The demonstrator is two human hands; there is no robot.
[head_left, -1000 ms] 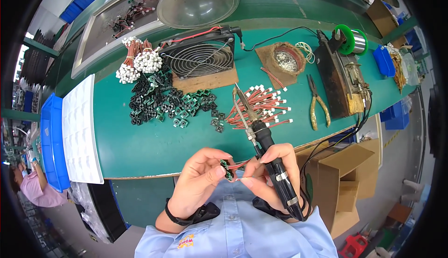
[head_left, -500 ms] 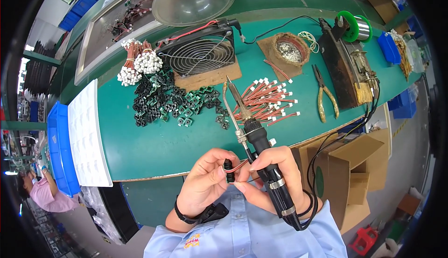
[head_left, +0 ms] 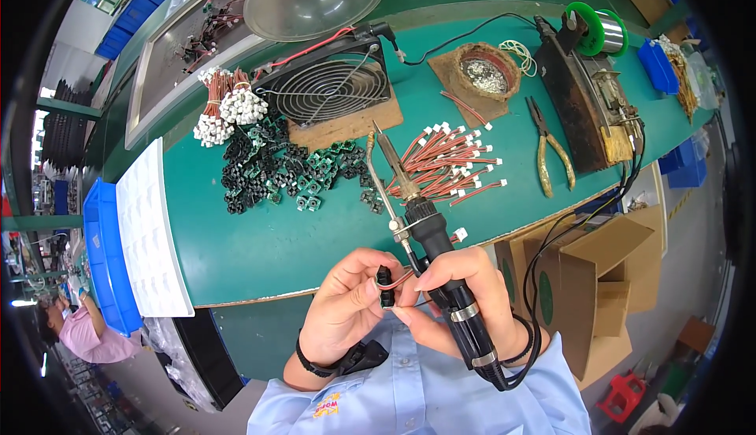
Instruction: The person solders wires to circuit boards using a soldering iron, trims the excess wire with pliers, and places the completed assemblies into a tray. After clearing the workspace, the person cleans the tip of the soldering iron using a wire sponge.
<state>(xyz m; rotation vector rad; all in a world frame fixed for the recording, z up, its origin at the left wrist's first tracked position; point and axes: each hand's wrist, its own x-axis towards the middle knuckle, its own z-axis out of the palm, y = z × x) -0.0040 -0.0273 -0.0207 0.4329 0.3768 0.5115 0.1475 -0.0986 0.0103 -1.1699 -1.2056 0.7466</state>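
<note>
My left hand [head_left: 344, 303] pinches a small black part [head_left: 385, 285] between thumb and fingers, above the table's near edge. In my right hand [head_left: 482, 287] lies a black soldering iron [head_left: 428, 226], its tip pointing up and away, with a thin metal feed tube [head_left: 379, 175] clamped alongside. The right thumb and fingertip meet at the lower end of the black part. A short red wire lead [head_left: 400, 279] runs from that part toward the right hand; a white connector [head_left: 459, 235] shows just beyond the iron. Exactly how the wire ends sit is too small to tell.
Black and green parts [head_left: 291, 169] lie heaped at left, near bundled white-plug leads [head_left: 228, 108] and a fan [head_left: 327, 92]. Loose red leads [head_left: 453, 163], pliers [head_left: 549, 148], a solder pot [head_left: 488, 77], an iron station [head_left: 583, 104] and a solder spool [head_left: 602, 32] sit rightward. Cardboard boxes [head_left: 579, 285] stand below.
The view has shifted slightly, so the bench items sit a little differently. Both hands keep their grips, and the iron has moved slightly left in the picture.
</note>
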